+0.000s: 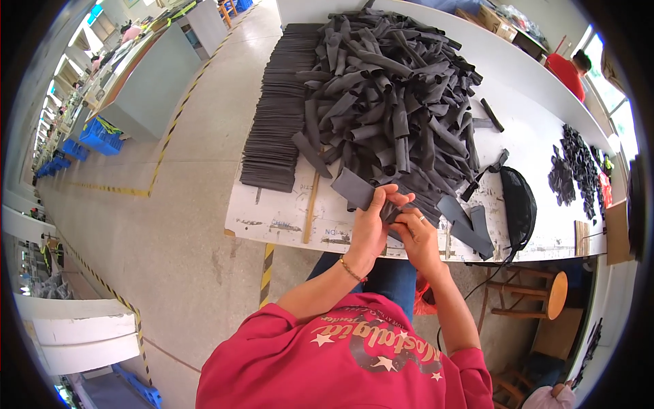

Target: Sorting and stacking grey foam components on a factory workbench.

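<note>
My left hand is closed on a flat dark grey fabric strip, whose free end sticks out to the left. Close beside it, my right hand pinches dark fabric between the two hands; I cannot tell whether this is the same strip. Just beyond my hands rises a large heap of curled black fabric pieces on a white table. To the left of the heap lies a long, neat row of stacked black pieces. A few flat strips lie by my right hand.
A wooden stick lies near the table's front edge. To the right are a black mesh bag and another dark pile. A wooden stool stands below the table. A person in red is at the far right.
</note>
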`<state>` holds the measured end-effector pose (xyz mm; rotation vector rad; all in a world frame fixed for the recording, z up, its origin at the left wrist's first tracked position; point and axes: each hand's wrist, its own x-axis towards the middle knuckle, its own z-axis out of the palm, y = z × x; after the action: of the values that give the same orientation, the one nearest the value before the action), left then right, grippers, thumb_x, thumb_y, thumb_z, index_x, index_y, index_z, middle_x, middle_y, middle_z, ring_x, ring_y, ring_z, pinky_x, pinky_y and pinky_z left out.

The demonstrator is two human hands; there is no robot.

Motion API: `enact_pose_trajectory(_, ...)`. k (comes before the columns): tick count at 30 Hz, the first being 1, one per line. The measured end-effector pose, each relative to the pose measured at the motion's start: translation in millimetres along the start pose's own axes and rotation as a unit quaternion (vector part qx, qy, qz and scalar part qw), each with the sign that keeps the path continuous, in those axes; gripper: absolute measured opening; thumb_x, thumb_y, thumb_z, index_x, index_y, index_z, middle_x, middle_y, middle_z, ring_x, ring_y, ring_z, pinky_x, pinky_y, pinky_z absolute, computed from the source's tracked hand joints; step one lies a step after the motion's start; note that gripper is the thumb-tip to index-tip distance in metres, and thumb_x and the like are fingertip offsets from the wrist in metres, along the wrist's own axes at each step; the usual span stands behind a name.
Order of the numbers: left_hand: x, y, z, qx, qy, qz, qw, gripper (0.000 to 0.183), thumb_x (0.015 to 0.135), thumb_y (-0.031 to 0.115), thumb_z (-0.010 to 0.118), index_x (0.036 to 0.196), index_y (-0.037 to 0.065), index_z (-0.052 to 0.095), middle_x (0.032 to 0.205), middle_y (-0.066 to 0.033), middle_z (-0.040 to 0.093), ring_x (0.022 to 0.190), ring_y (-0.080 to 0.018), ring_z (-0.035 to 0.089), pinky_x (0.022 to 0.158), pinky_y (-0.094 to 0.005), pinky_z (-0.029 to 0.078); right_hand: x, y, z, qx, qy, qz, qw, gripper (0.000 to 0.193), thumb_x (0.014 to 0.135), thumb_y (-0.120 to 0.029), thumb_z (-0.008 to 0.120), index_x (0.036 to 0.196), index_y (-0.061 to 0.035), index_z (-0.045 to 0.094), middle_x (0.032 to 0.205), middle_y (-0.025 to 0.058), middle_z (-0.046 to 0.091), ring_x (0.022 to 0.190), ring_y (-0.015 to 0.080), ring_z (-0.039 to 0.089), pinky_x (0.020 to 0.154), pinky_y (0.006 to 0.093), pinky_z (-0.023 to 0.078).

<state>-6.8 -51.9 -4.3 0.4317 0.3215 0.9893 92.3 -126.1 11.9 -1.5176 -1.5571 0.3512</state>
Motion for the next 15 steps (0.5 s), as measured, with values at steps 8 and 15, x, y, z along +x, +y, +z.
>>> enact_pose_trajectory(8, 4.3, 3.7, 1.7, 0.016, -0.035, 0.021, 0.999, 0.034, 0.1, 0.032, 0.051, 0.11, -0.001, 0.059, 0.091, -0.0116, 0.068, 0.103, -0.0322, 0.064, 0.091, -0.039, 0.051, 3.5, -9.4, 12.0, 0.022, 0.079, 0.03, 0.996, 0.009, 0.08, 0.003, 0.068, 0.087, -0.0012, 0.065, 0.087, 0.0129, 0.064, 0.075, 0.0282, 0.065, 0.066, 0.032, 0.051)
enact_pose_trajectory(15, 0.2, 1.6, 1.3, 0.013, -0.011, 0.022, 1.0, 0.034, 0.1, 0.032, 0.051, 0.109, -0.001, 0.058, 0.089, -0.0109, 0.066, 0.101, -0.0325, 0.065, 0.089, -0.0402, 0.052, 3.8, -8.3, 11.4, 0.014, 0.065, 0.005, 0.998, 0.009, 0.08, 0.003, 0.068, 0.087, -0.0006, 0.064, 0.084, 0.0133, 0.063, 0.074, 0.0283, 0.065, 0.066, 0.033, 0.051)
